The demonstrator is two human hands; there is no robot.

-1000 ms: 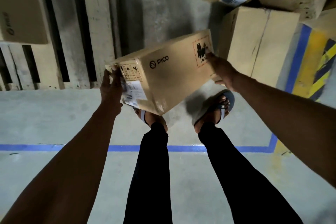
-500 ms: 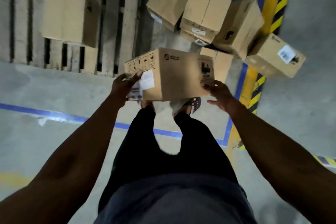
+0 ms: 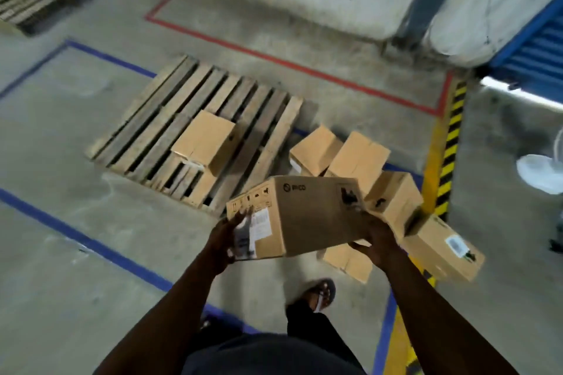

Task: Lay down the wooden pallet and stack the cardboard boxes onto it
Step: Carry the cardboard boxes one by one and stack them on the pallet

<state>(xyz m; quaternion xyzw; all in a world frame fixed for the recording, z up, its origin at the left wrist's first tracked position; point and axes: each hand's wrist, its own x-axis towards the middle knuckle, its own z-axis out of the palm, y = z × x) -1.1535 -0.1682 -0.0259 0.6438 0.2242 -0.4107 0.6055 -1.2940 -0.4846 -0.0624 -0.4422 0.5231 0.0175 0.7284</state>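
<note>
Left hand (image 3: 227, 234) and right hand (image 3: 376, 242) grip the ends of a box (image 3: 307, 216) above the floor (image 3: 76, 253); pallet (image 3: 170, 119) lies flat, one carton (image 3: 202, 137) near its middle.

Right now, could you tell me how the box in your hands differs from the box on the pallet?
The carried box is off the floor, held between the left hand and right hand; the pallet box rests on the wooden pallet, untouched. The carried box shows a white label and printed marks; the pallet box's facing sides look mostly plain. Both are brown cardboard.
</note>
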